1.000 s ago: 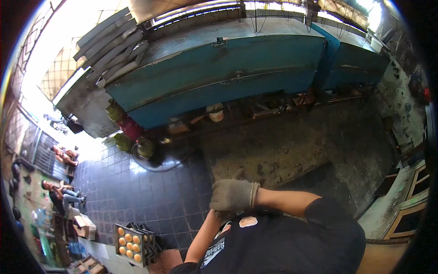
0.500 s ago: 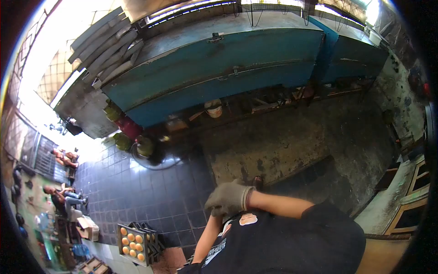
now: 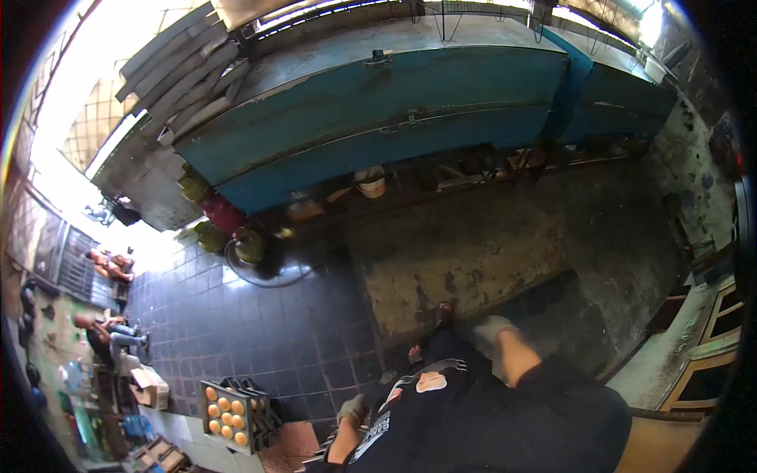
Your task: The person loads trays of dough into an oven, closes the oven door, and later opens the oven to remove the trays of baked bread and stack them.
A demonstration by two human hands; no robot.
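My left hand (image 3: 352,411), in a grey-brown work glove, is low beside my body, over the dark tiled floor. Its fingers are too small and turned away to show whether they are apart or curled. Out to the right is my right hand (image 3: 495,326), also gloved and smeared by motion, over the concrete floor near my feet. No object shows in either hand. To the left of my left hand stands a stack of dark trays (image 3: 251,418); round golden buns (image 3: 226,407) sit in rows on the one that faces me.
A long blue-green metal cabinet (image 3: 347,110) runs across the front. Green gas cylinders (image 3: 249,246) and a hose lie at its left end, a white bucket (image 3: 371,184) beneath it. Two people (image 3: 110,335) sit far left, near a cardboard box (image 3: 150,388). Wooden frames (image 3: 714,359) stand at right.
My gloved hands were together in front of my chest; they have come apart. The left has dropped down to the left, and the right has swung out to the right. More of my legs and feet shows.
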